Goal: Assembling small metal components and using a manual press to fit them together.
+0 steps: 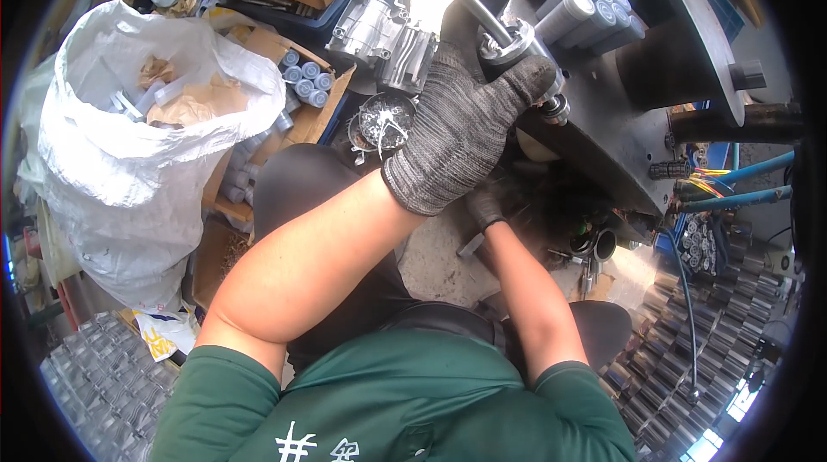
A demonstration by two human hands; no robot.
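Observation:
My left hand (457,121), in a dark grey knitted glove, is closed around a round metal fitting (510,41) at the machine. Its thumb lies across the fitting; the fingertips are hidden behind it. A shiny steel rod (469,1) slants down into the fitting from above. Lower down, my right hand (485,206), gloved too, reaches into the shadow below the dark metal machine plate (616,130). Its fingers are too dark to make out. Just left of my left hand lie a cast aluminium housing (372,31) and a round tin of metal shavings (383,120).
Several grey capped cylinders (594,14) stand on the machine near a large metal disc (702,31). A white sack (112,169) and a carton of cylinders (332,87) sit at left. Stacked metal parts (689,324) fill the lower right, by a hanging black cable (687,307).

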